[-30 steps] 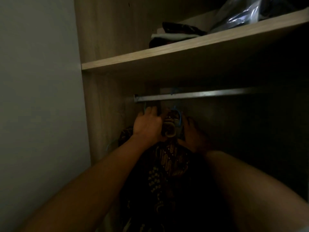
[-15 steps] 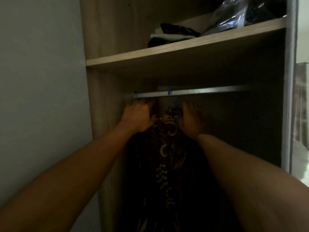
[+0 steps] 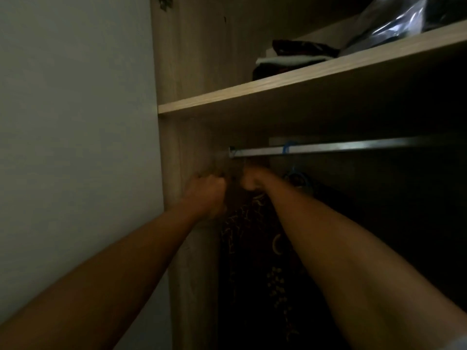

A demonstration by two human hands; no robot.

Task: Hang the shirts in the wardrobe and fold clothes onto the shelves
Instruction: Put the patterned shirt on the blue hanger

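Metal rail [image 3: 353,147] overhead, we clench the patterned shirt [image 3: 255,236] in left hand [image 3: 206,190] and right hand [image 3: 252,179] — a hard tug could unhook it

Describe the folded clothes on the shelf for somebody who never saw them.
Look at the wooden shelf above the metal rail. The folded clothes lie on it, dark cloth over a pale layer, left of the shiny plastic bag.

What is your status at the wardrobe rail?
Left hand and right hand gripping top of patterned shirt, below rail. Blue hanger hooked on rail, right of hands. Dark; nothing seen in the way.
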